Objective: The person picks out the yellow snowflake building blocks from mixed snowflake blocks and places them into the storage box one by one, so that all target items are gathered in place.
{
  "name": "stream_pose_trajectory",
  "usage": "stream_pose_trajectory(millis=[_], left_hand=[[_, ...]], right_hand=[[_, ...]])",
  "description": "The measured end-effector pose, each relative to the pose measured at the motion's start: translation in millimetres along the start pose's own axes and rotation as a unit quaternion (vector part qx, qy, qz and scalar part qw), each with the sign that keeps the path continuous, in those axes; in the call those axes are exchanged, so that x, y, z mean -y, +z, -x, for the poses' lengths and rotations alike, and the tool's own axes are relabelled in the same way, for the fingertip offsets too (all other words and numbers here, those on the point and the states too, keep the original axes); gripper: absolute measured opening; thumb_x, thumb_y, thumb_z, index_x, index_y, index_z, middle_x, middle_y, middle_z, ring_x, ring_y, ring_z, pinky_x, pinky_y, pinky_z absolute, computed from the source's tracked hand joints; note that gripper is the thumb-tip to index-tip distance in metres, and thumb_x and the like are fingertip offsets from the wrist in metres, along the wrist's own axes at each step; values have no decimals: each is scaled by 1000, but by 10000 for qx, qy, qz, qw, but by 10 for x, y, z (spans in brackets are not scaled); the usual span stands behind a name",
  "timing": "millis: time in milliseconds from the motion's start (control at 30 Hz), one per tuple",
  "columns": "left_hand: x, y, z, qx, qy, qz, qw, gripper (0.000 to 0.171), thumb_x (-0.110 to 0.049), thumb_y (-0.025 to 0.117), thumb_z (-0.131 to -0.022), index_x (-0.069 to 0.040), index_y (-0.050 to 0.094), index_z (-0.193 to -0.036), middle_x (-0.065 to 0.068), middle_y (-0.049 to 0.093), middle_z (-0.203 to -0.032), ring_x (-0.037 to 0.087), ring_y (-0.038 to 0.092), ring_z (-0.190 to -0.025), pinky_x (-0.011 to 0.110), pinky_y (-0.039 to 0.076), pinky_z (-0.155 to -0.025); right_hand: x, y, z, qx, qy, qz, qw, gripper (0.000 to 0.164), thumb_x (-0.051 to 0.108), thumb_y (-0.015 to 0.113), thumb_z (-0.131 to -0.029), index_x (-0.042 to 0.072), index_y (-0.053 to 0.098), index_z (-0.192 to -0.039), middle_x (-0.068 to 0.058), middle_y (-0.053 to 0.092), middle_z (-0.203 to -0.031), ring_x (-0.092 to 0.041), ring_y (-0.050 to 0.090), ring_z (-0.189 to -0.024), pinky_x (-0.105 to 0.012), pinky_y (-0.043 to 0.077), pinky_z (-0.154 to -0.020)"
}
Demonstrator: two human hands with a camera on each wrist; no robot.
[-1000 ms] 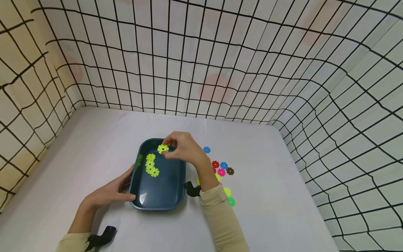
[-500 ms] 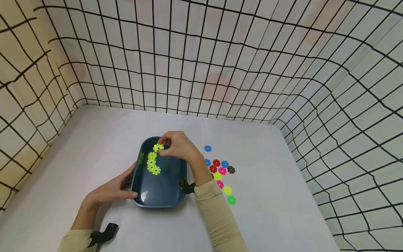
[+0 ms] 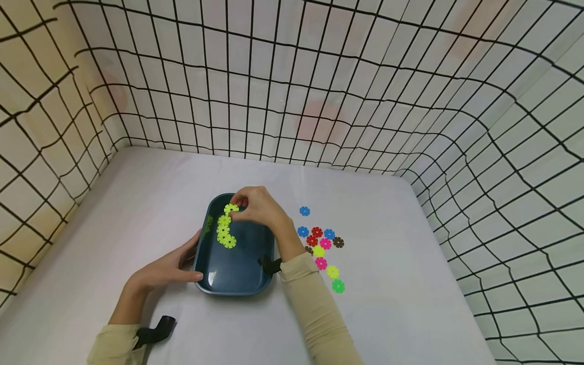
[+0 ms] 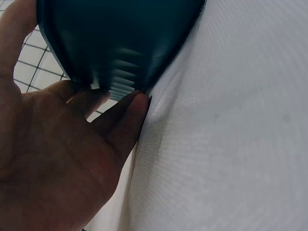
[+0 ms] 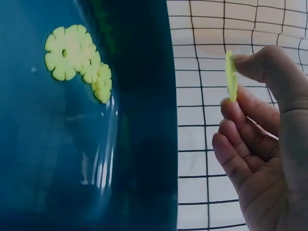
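Note:
A dark blue tray [image 3: 234, 271] lies on the white-covered table. Several yellow-green snowflake discs [image 3: 224, 230] form a curved row on its floor, toward the left side. My right hand [image 3: 263, 207] pinches another yellow-green snowflake disc [image 3: 231, 208] between thumb and index finger, over the far end of the row. The right wrist view shows this held disc [image 5: 231, 77] edge-on, above the tray rim. With the thumb at the rim and fingers against the outer wall [image 4: 130, 43], my left hand [image 3: 166, 267] holds the tray's left side.
Right of the tray, loose snowflake discs [image 3: 325, 244] in blue, red, pink, brown, yellow and green lie scattered, partly near my right forearm. Black wire mesh [image 3: 283, 101] stands along the table's back and sides. A black strap mount [image 3: 157, 329] sticks out from my left wrist.
My right hand has carried the pinched disc left, closer to the far end of the row. The left hand stays at the tray's side. The head view has shifted slightly.

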State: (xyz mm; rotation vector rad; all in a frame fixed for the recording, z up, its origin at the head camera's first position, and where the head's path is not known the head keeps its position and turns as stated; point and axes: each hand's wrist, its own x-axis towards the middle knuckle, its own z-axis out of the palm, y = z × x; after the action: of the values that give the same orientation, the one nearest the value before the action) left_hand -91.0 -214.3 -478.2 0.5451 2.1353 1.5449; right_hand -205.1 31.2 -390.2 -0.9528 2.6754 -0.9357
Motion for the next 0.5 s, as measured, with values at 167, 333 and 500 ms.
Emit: stream_pose_trajectory(millis=[167, 333, 500], left_hand=[[2, -3, 2, -4, -60, 7, 10000, 107, -22, 73, -84, -23, -5, -158, 22, 7, -163, 51, 23, -144, 54, 33, -109], [1, 1, -11, 50, -21, 107, 9999, 107, -21, 73, -84, -22, -4, -158, 22, 7, -163, 51, 24, -143, 42, 37, -108], [-4, -8, -5, 44, -35, 140, 9999, 107, -21, 73, -84, -22, -5, -158, 23, 6, -162, 53, 23, -143, 41, 37, -107]], right_hand=[[-85, 100, -48, 15, -29, 92, 10000, 27, 25, 77, -82, 9, 72, -104, -3, 69, -96, -16, 62, -89, -18, 49, -77], [-164, 195, -70, 224, 189, 285, 9992, 29, 25, 76, -83, 10, 72, -107, -3, 69, -99, -15, 62, -92, -22, 50, -80], [-228, 247, -81, 383, 383, 406, 9977, 31, 25, 75, -84, 10, 71, -110, -3, 70, -103, -15, 62, -95, -24, 51, -83]])
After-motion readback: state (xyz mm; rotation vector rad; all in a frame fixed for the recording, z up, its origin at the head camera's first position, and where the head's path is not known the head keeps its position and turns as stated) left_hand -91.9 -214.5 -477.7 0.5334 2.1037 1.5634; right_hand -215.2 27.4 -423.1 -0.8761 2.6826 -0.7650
